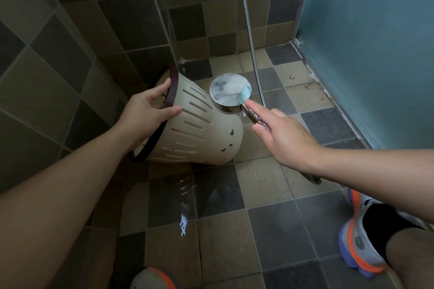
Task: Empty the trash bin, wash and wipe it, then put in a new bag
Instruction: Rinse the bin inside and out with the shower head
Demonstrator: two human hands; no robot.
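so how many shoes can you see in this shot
2. One shoe sits at the right edge beside the bare knee; the other shoe pokes in at the bottom edge, left of centre, mostly cut off.

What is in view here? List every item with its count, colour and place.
trash bin: one, cream with slotted sides and a dark red rim, tipped on its side on the floor at left centre
shower head: one, chrome, round, over the bin's base
shower hose: one, silver, running from the top edge down to the floor
floor: tiled in beige and grey, wet below the bin
wall: tiled in brown and dark grey, left and back
glass panel: one, teal, frosted, at right
shoes: two, white, orange and purple, bottom edge
left hand: grips the bin's rim
right hand: holds the shower head's handle, forefinger extended
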